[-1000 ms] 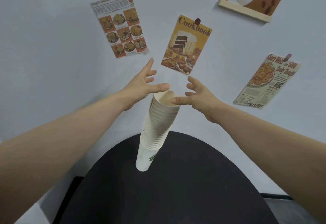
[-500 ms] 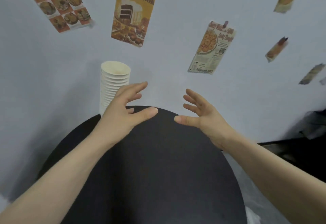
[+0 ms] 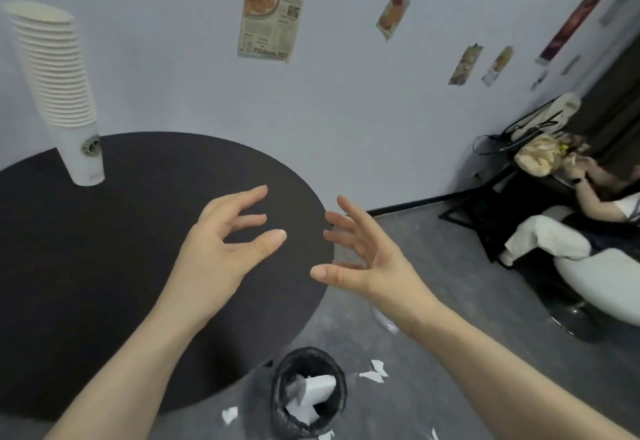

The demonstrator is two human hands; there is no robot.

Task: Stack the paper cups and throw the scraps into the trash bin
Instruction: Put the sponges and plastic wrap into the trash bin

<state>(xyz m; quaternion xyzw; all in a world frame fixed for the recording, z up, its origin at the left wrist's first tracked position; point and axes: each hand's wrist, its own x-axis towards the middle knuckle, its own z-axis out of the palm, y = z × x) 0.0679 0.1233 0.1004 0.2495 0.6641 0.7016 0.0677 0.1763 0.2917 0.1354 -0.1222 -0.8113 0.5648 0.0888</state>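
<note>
A tall stack of white paper cups (image 3: 59,90) stands upright at the far left of the round black table (image 3: 86,266). My left hand (image 3: 221,242) hovers over the table's right part, fingers spread and empty. My right hand (image 3: 367,259) hangs just past the table's right edge, fingers spread, also empty. Below, a black-lined trash bin (image 3: 308,394) sits on the floor with white paper inside. White paper scraps (image 3: 375,370) lie on the grey floor around the bin, and one more scrap (image 3: 229,414) lies left of the bin.
A pale wall with pinned cookbook posters (image 3: 273,7) rises behind the table. At the far right another person (image 3: 568,228) sits on a white chair (image 3: 602,287) beside a black rack holding bags (image 3: 540,149).
Both hands have left the cup stack and dropped over the table. The view has swung right and down, bringing the bin and floor scraps into sight; the stack now sits at far left.
</note>
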